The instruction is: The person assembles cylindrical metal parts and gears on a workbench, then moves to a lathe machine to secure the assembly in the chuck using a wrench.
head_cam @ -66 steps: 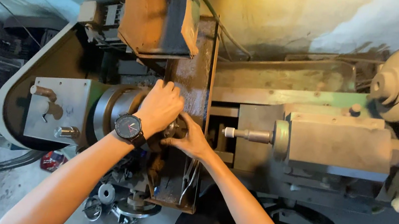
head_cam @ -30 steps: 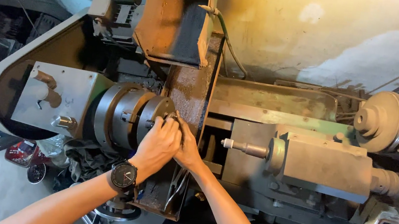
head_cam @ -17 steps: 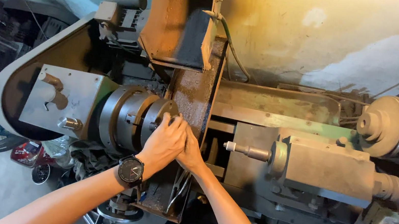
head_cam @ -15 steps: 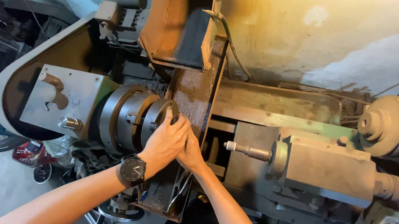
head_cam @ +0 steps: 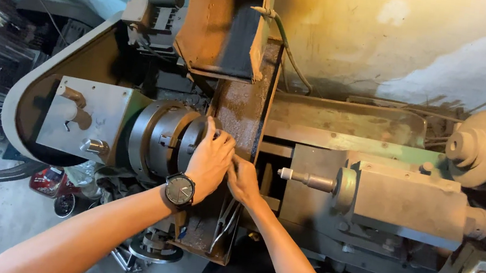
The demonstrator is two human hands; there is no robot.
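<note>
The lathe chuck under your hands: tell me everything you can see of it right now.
The chuck is a round, grey, bare-metal drum of stepped rings, lying on its side with its face turned toward the tailstock. It projects from the pale grey headstock box. Dark slots mark its rim. The left hand lies over its front edge; the right hand is just beside its face, hiding what it grips.

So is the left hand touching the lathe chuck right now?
Touching. In the head view the left hand lies across the front of the round metal chuck, with no gap visible between them. The right hand meets it from the other side.
</note>
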